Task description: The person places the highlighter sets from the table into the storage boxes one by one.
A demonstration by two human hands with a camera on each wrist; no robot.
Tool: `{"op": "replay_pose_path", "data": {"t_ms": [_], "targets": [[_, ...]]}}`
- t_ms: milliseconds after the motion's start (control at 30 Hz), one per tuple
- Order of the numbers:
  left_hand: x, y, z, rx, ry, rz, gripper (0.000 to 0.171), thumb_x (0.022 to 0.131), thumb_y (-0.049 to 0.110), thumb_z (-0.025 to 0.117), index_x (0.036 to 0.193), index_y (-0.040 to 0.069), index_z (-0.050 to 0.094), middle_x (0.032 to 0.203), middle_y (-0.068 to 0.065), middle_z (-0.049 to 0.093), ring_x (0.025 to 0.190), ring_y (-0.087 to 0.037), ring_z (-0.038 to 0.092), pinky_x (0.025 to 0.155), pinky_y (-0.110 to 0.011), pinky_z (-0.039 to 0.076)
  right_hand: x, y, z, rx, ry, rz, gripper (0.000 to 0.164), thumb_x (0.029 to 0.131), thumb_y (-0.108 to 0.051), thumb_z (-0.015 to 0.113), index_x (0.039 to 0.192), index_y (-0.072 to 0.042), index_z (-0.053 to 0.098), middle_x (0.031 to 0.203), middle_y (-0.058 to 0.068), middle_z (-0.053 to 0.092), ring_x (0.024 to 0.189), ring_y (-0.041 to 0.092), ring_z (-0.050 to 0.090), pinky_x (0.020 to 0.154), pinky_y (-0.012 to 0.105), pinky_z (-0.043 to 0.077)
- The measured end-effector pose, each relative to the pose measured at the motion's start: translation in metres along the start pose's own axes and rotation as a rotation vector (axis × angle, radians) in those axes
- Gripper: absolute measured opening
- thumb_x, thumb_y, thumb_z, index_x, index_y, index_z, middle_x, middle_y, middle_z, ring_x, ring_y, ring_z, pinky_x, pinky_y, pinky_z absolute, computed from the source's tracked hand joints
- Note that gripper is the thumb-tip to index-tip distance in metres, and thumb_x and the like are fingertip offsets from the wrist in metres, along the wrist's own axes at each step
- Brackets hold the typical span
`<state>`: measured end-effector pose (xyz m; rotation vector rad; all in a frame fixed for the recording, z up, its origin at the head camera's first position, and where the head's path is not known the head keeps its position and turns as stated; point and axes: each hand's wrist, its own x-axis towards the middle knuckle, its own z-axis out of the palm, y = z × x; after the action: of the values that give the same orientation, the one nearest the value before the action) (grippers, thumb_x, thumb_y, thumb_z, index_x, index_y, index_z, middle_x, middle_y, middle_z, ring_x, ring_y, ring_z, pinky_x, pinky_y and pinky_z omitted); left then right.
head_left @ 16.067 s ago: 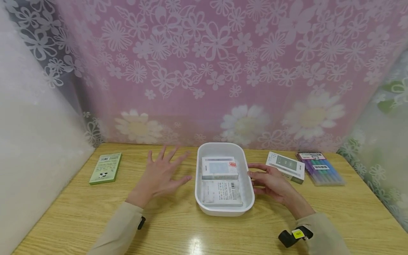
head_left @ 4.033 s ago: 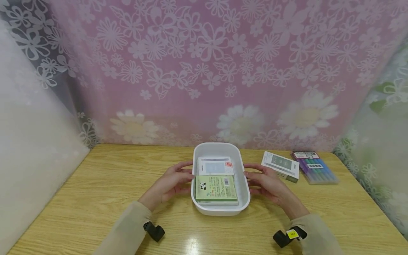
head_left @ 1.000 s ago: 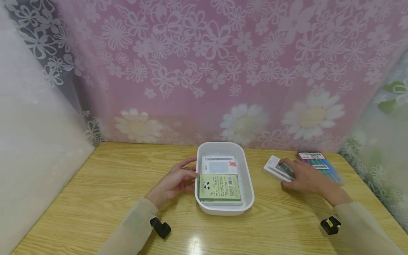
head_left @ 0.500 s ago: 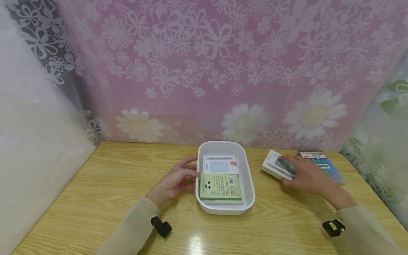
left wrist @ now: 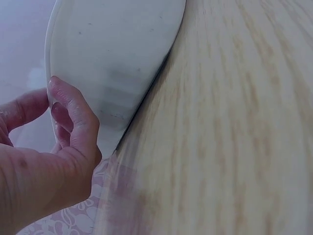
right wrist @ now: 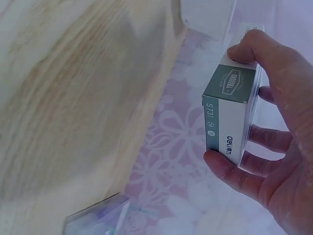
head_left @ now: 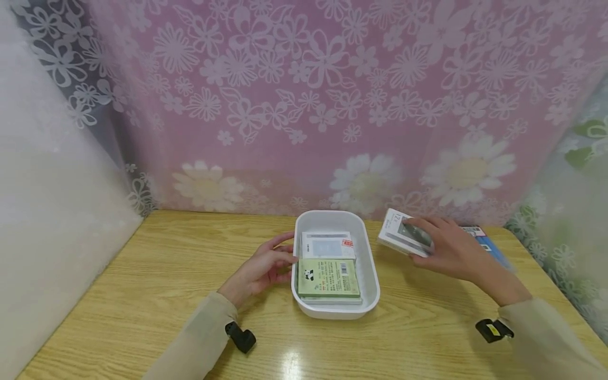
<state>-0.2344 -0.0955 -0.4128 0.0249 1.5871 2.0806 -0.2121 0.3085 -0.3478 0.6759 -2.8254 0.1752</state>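
My right hand [head_left: 448,252] grips a small white and green cardboard box [head_left: 396,229], thumb on one side and fingers on the other. The box is raised off the table and tilted, right of a white plastic tray [head_left: 372,285]. In the right wrist view the box [right wrist: 230,122] shows a green end and "deli" lettering. My left hand [head_left: 261,266] holds the tray's left rim, thumb and curled fingers at the edge in the left wrist view. Inside the tray lie a white box [head_left: 328,247] at the back and a green panda-print box [head_left: 328,279] in front, over another pale box [head_left: 332,301].
A clear pack of coloured pens [head_left: 494,250] lies at the table's back right, partly hidden behind my right hand. The wooden table [head_left: 142,295] ends at a pink flowered curtain [head_left: 285,105], with pale sheets at both sides.
The green box went from the table's left into the tray. My right hand left the tray, took the white and green box, and has lifted it leftward. The left hand now holds the tray.
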Motion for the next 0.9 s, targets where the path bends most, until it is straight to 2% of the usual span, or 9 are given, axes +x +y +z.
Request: {"op": "replay_pose_path", "data": {"t_ms": [400,733,900], "targets": [[0.001,0.001,0.000,0.017,0.012,-0.007,0.074,0.091,-0.001,0.063,0.158,0.016,0.036,0.143,-0.015,0.055,0.096,-0.011,0.069,0.072,-0.029,0.060,0.018,-0.019,-0.012,-0.024,0.031,-0.060,0.069,0.078,-0.033,0.084,0.139,-0.014,0.059,0.136,0.021,0.061,0.119,0.044,0.057,0.086,0.062,0.053],[0.003,-0.001,0.000,0.037,0.022,0.001,0.068,0.096,0.005,0.063,0.158,0.017,0.037,0.134,-0.012,0.059,0.096,-0.011,0.068,0.072,-0.029,0.059,0.033,-0.032,-0.021,-0.015,0.030,-0.130,0.067,0.079,-0.034,0.086,0.138,-0.016,0.061,0.139,0.019,0.061,0.120,0.045,0.058,0.092,0.064,0.051],[0.006,-0.002,0.001,0.042,0.022,0.005,0.067,0.096,0.004,0.063,0.157,0.017,0.038,0.129,-0.010,0.059,0.094,-0.011,0.068,0.071,-0.028,0.059,0.041,-0.038,-0.021,-0.010,0.034,-0.151,0.064,0.080,-0.036,0.086,0.136,-0.018,0.063,0.138,0.017,0.062,0.121,0.044,0.059,0.090,0.063,0.052]]}}
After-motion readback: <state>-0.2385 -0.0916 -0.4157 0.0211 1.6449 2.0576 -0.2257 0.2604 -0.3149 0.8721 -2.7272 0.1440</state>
